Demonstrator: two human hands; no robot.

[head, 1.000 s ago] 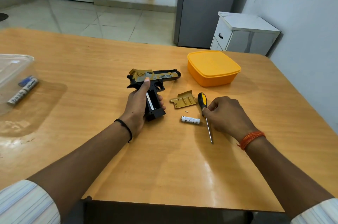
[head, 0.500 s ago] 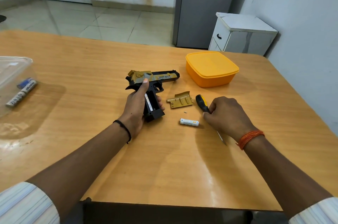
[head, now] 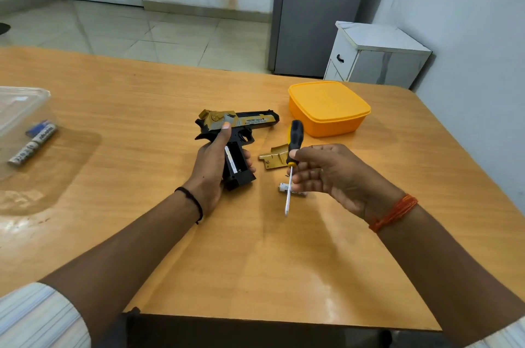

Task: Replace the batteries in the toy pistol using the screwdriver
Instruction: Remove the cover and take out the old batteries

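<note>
On the table [head: 142,109], the left hand [head: 211,168] grips the toy pistol [head: 235,131], hiding its grip. The right hand [head: 332,174], earlier flat on the wood, now pinches the raised screwdriver [head: 292,148], half-covering a loose battery [head: 284,188].

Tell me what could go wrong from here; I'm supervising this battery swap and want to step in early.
1. The right hand holds the screwdriver only by thumb and fingertips, tip down; it may slip.
2. The loose battery on the table could roll if knocked.
3. The tiny screw beside the gold cover is easily lost.
</note>
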